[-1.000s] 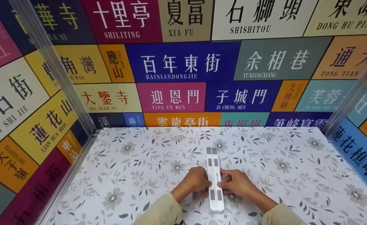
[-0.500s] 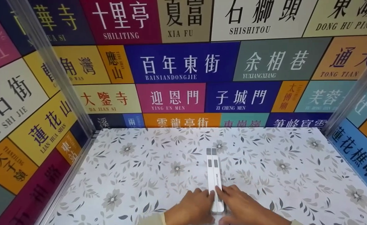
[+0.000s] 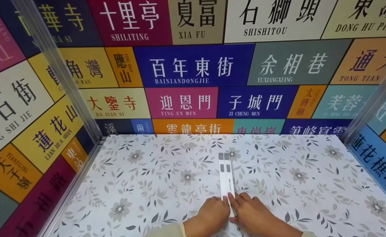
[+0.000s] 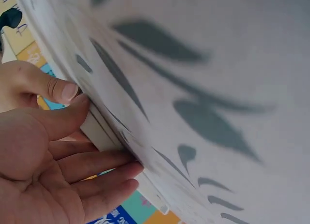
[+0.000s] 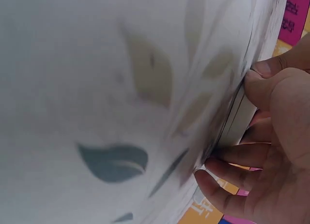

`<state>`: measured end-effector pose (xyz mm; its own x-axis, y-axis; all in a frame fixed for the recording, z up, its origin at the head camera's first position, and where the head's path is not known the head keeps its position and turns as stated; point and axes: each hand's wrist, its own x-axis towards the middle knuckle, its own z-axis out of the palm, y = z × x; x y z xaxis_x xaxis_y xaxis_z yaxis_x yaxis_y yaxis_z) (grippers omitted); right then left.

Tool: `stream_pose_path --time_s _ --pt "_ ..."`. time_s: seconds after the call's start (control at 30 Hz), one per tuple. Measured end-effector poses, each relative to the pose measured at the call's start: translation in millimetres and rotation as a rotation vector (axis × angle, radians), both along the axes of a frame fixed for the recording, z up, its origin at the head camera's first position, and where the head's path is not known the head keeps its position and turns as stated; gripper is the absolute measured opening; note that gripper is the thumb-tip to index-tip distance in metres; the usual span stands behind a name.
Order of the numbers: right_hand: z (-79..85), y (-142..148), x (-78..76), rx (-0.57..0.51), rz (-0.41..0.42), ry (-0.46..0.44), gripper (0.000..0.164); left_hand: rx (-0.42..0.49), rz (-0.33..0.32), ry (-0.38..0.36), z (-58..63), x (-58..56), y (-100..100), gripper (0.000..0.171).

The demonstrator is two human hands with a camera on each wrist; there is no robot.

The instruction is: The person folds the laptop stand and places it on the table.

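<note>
A white folded laptop stand (image 3: 226, 179) with grey pads lies lengthwise on the table, its near end between the hands. The left hand (image 3: 209, 215) holds its left side and the right hand (image 3: 255, 212) its right side, thumbs close together. From the left wrist view, the left thumb and fingertips lie along the edge of the stand (image 4: 104, 134), and the other hand's thumb (image 4: 63, 91) is just beyond. In the right wrist view, the right thumb and fingers hold the stand (image 5: 237, 122) in the same way. Both hands cover its near pads.
A white tablecloth (image 3: 140, 184) with grey flowers and leaves covers the table. Colourful sign panels (image 3: 193, 65) line the back and both sides. Clear plastic strips (image 3: 58, 65) run down the corners.
Both hands have slid from the middle of the stand to its near end, the thumbs now meeting there. The stand stays in nearly the same place.
</note>
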<state>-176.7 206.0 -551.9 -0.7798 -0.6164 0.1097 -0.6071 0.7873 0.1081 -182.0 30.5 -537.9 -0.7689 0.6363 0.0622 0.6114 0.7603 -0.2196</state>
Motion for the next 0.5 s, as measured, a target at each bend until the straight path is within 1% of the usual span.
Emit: stream_pose_path --time_s 0.1,0.17,0.27,0.37,0.43,0.5 --pt "0.5 2 -9.2 -0.001 -0.021 0.031 0.074 0.033 0.02 0.007 -2.9 -11.3 5 0.041" --pt "1.8 3 -18.5 -0.019 -0.029 0.006 0.073 0.025 0.029 -0.009 -3.2 -20.9 9 0.041" --pt "4.0 6 -35.8 -0.057 -0.053 -0.072 0.073 0.029 0.062 -0.073 -1.9 -37.6 14 0.041" --pt "6.0 8 -53.1 -0.092 -0.089 -0.143 0.074 0.075 0.113 -0.137 1.3 -53.2 18 0.037" --pt "6.7 9 -61.6 -0.105 -0.105 -0.179 0.074 0.106 0.142 -0.165 3.7 -60.5 20 0.033" --pt "7.3 11 -66.3 -0.112 -0.114 -0.211 0.075 0.124 0.16 -0.185 5.2 -64.5 21 0.029"
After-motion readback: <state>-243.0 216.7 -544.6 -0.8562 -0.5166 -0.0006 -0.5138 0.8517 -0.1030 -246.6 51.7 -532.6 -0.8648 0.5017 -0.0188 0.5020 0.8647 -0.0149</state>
